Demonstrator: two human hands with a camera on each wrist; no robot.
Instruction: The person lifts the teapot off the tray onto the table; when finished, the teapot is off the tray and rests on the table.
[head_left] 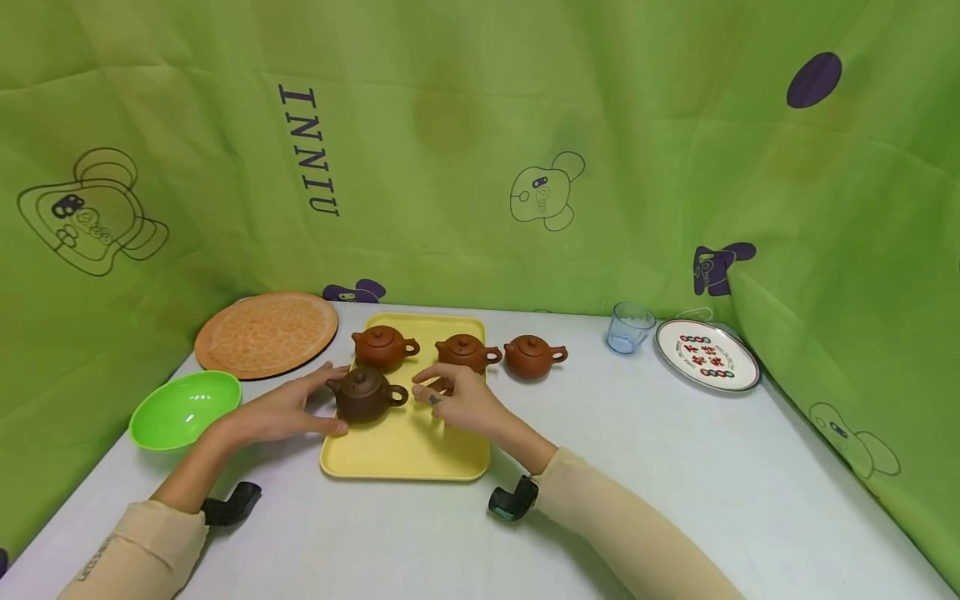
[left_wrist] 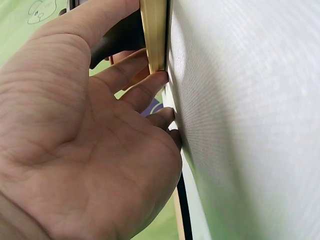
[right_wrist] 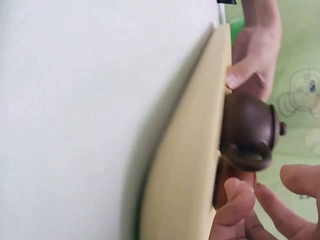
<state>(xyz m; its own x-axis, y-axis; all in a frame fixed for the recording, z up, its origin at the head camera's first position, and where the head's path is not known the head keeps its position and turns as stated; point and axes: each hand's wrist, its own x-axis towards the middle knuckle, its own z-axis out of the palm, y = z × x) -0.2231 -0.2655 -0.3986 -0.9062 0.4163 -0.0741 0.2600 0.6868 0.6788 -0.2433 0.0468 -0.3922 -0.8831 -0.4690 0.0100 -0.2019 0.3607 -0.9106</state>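
A dark brown teapot stands on a yellow tray, spout to the left and handle to the right. My left hand spreads round the spout side, its thumb and fingertips at the tray's left edge; in the left wrist view its fingers touch the tray's side. Over the tray, my right hand hovers just right of the dark teapot's handle, fingers loosely bent with nothing between them. Two reddish-brown teapots stand at the tray's back: one at left, another at right partly hidden by my right hand.
Just right of the tray stands another reddish-brown teapot. A green bowl and a round orange mat lie at the left. Toward the back right are a clear blue cup and a white plate. Green cloth surrounds the table.
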